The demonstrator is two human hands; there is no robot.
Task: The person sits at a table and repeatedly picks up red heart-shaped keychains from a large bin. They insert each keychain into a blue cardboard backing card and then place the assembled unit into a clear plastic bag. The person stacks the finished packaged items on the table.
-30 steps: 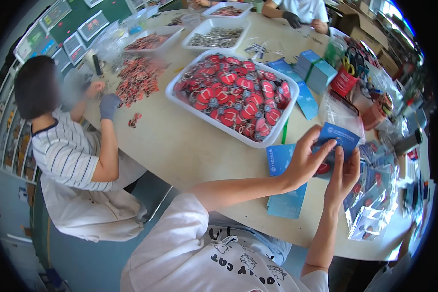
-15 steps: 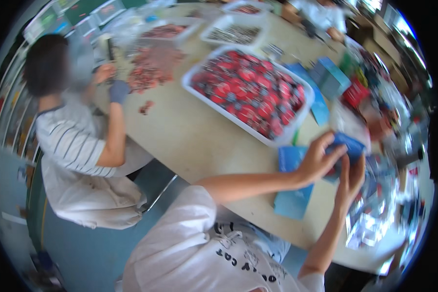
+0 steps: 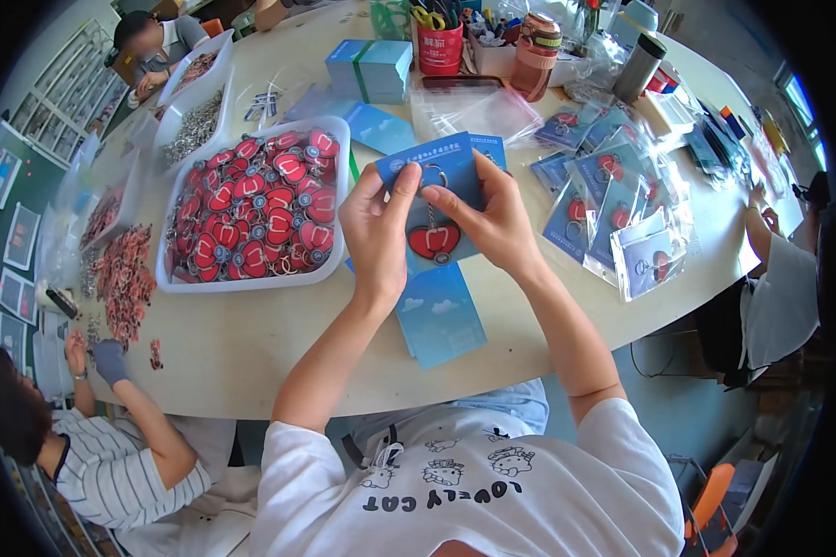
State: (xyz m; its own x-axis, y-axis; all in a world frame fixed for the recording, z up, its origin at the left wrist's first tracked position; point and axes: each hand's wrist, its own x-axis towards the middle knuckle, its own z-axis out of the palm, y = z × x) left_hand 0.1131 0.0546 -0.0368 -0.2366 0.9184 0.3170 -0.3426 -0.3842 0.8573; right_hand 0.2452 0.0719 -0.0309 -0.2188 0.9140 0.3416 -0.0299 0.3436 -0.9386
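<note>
Both hands are raised in front of me over the table, holding one blue card upright between them. My left hand grips its left side, thumb pressed on the front. On the right side my right hand is closed on the card, its thumb tip by the metal ring of a keychain. The keychain's red heart-shaped charm hangs by a short chain against the card's lower front. Fingers behind the card are partly hidden. Below it, blue cards with white clouds lie on the table.
A white tub of red heart keychains stands to the left. Bagged cards with keychains lie right. Behind are a blue card stack, clear bags, a pink bottle and a thermos. Co-workers sit around the table.
My view has swung to the right, so the tub and the co-worker now appear further left. The blue card has turned, its front and the keychain now plainly visible; both hands still hold it.
</note>
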